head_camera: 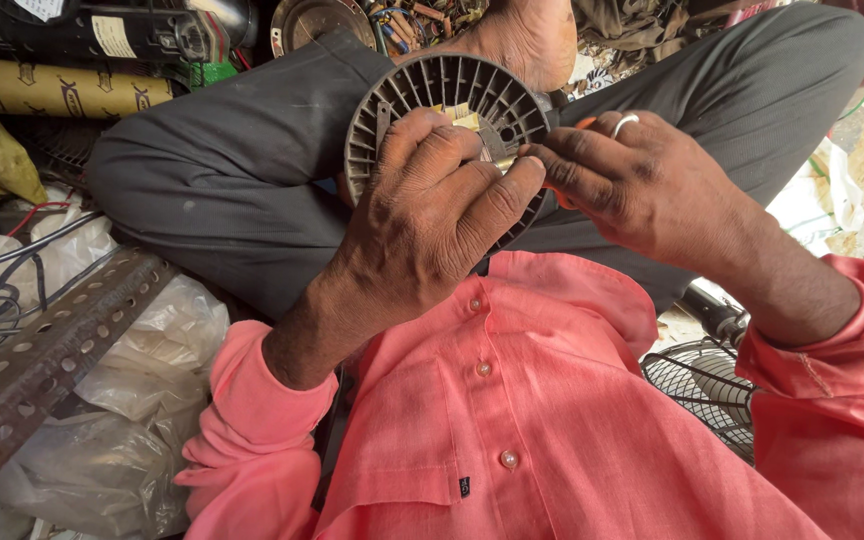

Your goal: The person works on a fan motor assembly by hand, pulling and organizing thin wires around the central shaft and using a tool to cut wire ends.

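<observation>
In both hands, finned motor housing (432,100)

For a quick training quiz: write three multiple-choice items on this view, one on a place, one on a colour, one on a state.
1. Where does the slotted metal bar lie?
A. On the person's left
B. On the person's right
C. Across the lap

2. What colour is the shirt?
A. Blue
B. Pink
C. White

3. How is the grey finned disc held?
A. Lying untouched
B. Gripped by the left hand
C. Hanging from a wire

Key: 1 A, bar sits beside the left sleeve; 2 B, pink cloth; 3 B, left fingers wrap it while the right hand pinches near its hub.
</observation>
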